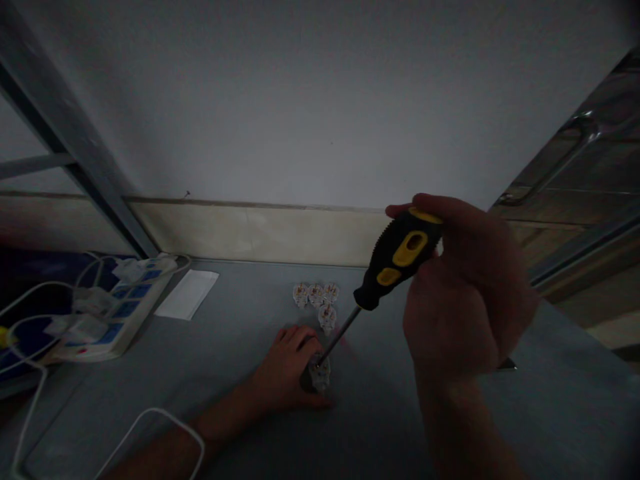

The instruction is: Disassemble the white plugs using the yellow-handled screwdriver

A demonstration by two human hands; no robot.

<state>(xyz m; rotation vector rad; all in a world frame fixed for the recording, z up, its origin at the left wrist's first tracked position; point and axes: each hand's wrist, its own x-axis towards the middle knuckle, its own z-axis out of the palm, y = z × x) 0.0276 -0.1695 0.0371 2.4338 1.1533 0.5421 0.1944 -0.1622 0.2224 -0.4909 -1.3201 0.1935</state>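
My right hand (465, 300) grips the black-and-yellow handle of a screwdriver (400, 257), its shaft slanting down to the left. The screwdriver's tip meets a small clear plastic part (321, 375), which looks like a plug body. My left hand (290, 367) is closed around this part and steadies it at the table. Something dark shows beside the part, between my fingers; I cannot make out what it is. Just beyond my left hand lie several similar clear plastic parts (327, 316) with brass-coloured metal inside, three of them in a row.
A white power strip (117, 340) with blue sockets and white plugs stands at the left on the grey table (240, 287). Beside it lies a white paper (187, 295). A white cable (165, 412) loops across my left forearm. The wall (300, 120) rises behind the table.
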